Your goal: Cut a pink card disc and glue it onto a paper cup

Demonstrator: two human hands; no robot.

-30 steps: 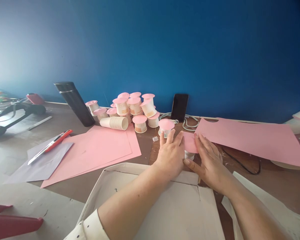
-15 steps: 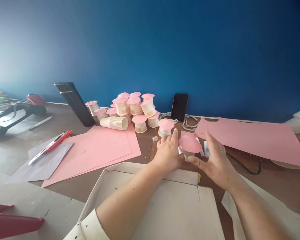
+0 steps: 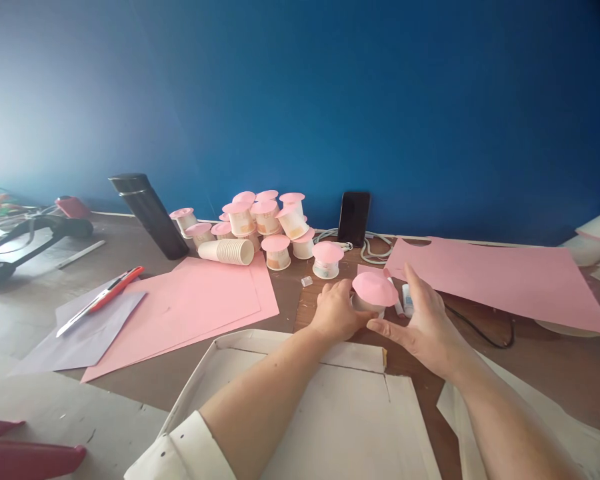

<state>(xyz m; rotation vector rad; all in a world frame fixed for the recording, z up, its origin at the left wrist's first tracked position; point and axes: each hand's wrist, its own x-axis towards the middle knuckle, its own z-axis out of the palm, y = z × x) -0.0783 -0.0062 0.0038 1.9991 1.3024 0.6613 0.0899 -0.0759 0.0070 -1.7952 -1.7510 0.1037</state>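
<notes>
An upside-down-looking paper cup topped with a pink paper disc stands on the brown table. My left hand is curled around the cup's left side, its thumb across the front. To the right, my right hand is open, with thumb and fingers spread beside the cup and nothing held. Behind my left hand stands another cup with a pink disc. Just beyond my right hand are a small white bottle and a slim white stick-like piece, partly hidden.
Several disc-topped cups are piled by the wall, with a stack of paper cups lying in front. A black flask, a phone, pink sheets, a red utility knife and a white cardboard piece surround the hands.
My left hand's fingers have drawn in around the cup, the raised index finger now lowered. My right hand stays spread beside it. The view has shifted slightly.
</notes>
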